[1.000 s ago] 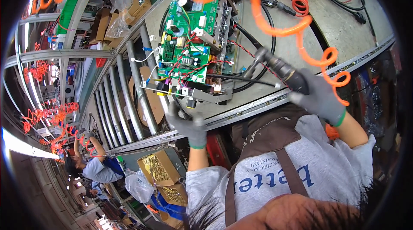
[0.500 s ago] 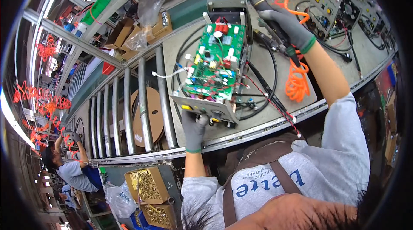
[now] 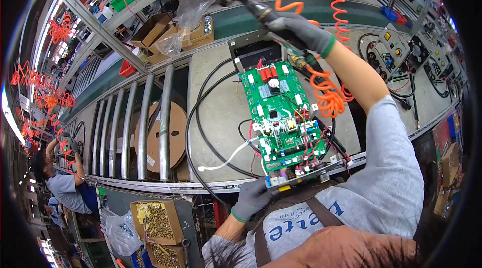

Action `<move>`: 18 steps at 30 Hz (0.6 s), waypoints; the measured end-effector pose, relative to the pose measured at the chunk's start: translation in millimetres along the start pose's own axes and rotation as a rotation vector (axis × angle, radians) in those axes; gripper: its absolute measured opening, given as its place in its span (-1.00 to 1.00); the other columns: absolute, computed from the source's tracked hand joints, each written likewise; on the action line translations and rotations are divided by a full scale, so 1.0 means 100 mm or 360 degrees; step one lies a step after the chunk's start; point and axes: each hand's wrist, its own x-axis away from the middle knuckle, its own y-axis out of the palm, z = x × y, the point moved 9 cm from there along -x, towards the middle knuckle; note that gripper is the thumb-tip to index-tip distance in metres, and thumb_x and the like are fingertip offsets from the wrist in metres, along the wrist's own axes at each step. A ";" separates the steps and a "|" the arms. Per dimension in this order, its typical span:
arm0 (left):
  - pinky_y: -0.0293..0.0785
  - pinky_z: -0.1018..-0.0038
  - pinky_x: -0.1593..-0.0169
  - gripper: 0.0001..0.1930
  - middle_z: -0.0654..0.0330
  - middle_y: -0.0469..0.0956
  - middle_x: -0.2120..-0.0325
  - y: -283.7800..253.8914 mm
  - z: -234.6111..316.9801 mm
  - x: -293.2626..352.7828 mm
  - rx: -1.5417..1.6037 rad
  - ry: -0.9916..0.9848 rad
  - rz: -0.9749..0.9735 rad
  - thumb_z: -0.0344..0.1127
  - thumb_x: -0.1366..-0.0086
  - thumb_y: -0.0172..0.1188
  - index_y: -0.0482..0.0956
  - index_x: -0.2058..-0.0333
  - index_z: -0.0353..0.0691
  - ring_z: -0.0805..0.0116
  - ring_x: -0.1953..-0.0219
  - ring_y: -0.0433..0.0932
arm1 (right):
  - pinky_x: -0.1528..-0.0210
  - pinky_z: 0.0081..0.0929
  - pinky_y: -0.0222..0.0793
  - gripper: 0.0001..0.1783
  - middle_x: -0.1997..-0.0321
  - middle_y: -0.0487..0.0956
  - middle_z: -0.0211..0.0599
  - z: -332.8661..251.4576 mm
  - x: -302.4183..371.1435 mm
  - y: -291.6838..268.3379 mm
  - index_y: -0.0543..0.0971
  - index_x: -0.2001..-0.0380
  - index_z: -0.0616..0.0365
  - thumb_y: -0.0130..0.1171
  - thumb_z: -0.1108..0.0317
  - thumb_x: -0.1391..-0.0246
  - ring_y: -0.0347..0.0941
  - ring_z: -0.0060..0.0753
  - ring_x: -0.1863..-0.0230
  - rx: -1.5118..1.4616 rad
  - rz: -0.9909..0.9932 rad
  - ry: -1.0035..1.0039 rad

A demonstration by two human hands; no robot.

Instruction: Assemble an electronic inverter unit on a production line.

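Observation:
A metal chassis carrying a green circuit board (image 3: 281,102) is close to my body, its front panel (image 3: 296,181) toward me. My left hand (image 3: 252,197), in a grey glove, grips the panel's left corner, with the fingertips partly hidden. Above the far end of the board, my gloved right hand (image 3: 306,32) is closed around a dark air screwdriver (image 3: 258,11). The tool points up and left, and an orange coiled hose (image 3: 329,98) hangs near its lower end. A white cable (image 3: 228,157) and red-black wires trail from the board.
Black cables (image 3: 188,132) loop over the grey bench left of the board. Metal rollers (image 3: 144,127) lie further left, with a cardboard disc (image 3: 175,140) beneath. Similar units (image 3: 394,49) stand at right. Boxes of screws (image 3: 159,223) sit lower left; another person (image 3: 68,182) works beyond.
The chassis has come nearer my body and turned, its front panel now past the bench's near edge. My left hand moved with it. The screwdriver and right hand shifted left in view.

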 end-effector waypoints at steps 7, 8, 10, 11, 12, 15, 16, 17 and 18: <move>0.41 0.35 0.57 -0.74 0.16 0.45 0.60 0.40 0.29 -0.36 -0.0155 0.0389 0.0104 -0.25 -0.07 0.37 0.57 0.27 -0.17 0.17 0.63 0.50 | 0.34 -0.56 0.41 -0.60 0.46 0.49 -0.40 -0.32 -0.38 0.57 0.53 0.21 0.31 0.30 0.30 0.12 0.44 -0.61 0.38 0.1211 -0.0582 -0.0004; 0.40 0.35 0.59 -0.72 0.17 0.43 0.62 0.46 0.24 -0.44 -0.0169 0.0354 0.0216 -0.23 -0.06 0.39 0.56 0.28 -0.18 0.17 0.64 0.48 | 0.38 -0.51 0.35 -0.60 0.47 0.50 -0.37 -0.50 -0.37 0.66 0.53 0.30 0.31 0.35 0.28 0.20 0.43 -0.58 0.40 0.1381 -0.0607 -0.0123; 0.36 0.32 0.61 -0.66 0.18 0.40 0.61 0.56 0.23 -0.61 -0.0231 0.0337 0.0440 -0.18 -0.04 0.40 0.52 0.28 -0.21 0.16 0.66 0.44 | 0.39 -0.47 0.36 -0.62 0.49 0.51 -0.31 -0.84 -0.29 0.76 0.52 0.32 0.29 0.33 0.31 0.23 0.43 -0.51 0.45 0.1619 -0.0606 -0.0292; 0.36 0.32 0.61 -0.66 0.18 0.40 0.61 0.60 0.24 -0.73 -0.0224 0.0327 0.0443 -0.18 -0.04 0.40 0.52 0.28 -0.21 0.16 0.66 0.44 | 0.40 -0.46 0.36 -0.64 0.50 0.50 -0.30 -0.95 -0.25 0.78 0.52 0.33 0.27 0.32 0.32 0.25 0.43 -0.48 0.46 0.1765 -0.0604 -0.0350; 0.37 0.31 0.61 -0.65 0.17 0.42 0.57 0.61 0.26 -0.86 -0.0247 0.0317 0.0488 -0.16 -0.05 0.39 0.50 0.29 -0.21 0.15 0.63 0.46 | 0.41 -0.46 0.37 -0.65 0.51 0.49 -0.31 -1.11 -0.14 0.74 0.52 0.35 0.26 0.31 0.34 0.26 0.43 -0.47 0.48 0.1935 -0.0546 -0.0419; 0.39 0.29 0.58 -0.63 0.15 0.46 0.48 0.72 0.28 -1.27 -0.0315 0.0379 0.0586 -0.13 -0.05 0.37 0.46 0.30 -0.21 0.14 0.54 0.51 | 0.19 -0.41 0.44 -0.60 0.33 0.62 -0.19 -1.82 0.54 0.77 0.58 0.20 0.16 0.28 0.19 0.13 0.54 -0.30 0.33 0.2270 -0.0542 -0.0416; 0.40 0.27 0.55 -0.64 0.14 0.46 0.48 0.77 0.25 -1.41 -0.0316 0.0393 0.0601 -0.14 -0.06 0.35 0.46 0.29 -0.21 0.12 0.52 0.52 | 0.22 -0.34 0.45 -0.57 0.42 0.59 -0.19 -1.92 0.70 0.72 0.58 0.22 0.17 0.30 0.18 0.19 0.53 -0.24 0.32 0.2256 -0.0392 -0.0122; 0.42 0.25 0.52 -0.65 0.14 0.47 0.47 0.82 0.23 -1.55 -0.0311 0.0419 0.0609 -0.15 -0.06 0.34 0.46 0.28 -0.20 0.11 0.49 0.52 | 0.33 -0.48 0.44 -0.65 0.44 0.59 -0.30 -1.88 0.81 0.57 0.59 0.18 0.16 0.27 0.24 0.06 0.50 -0.45 0.43 0.2346 -0.0330 -0.0157; 0.43 0.23 0.50 -0.66 0.13 0.47 0.46 0.91 0.16 -1.72 -0.0355 0.0286 0.0576 -0.15 -0.07 0.32 0.46 0.28 -0.19 0.11 0.48 0.53 | 0.48 -0.45 0.35 -0.62 0.51 0.46 -0.35 -1.76 0.93 0.44 0.48 0.26 0.21 0.23 0.38 0.25 0.41 -0.54 0.54 0.1863 -0.0219 -0.0356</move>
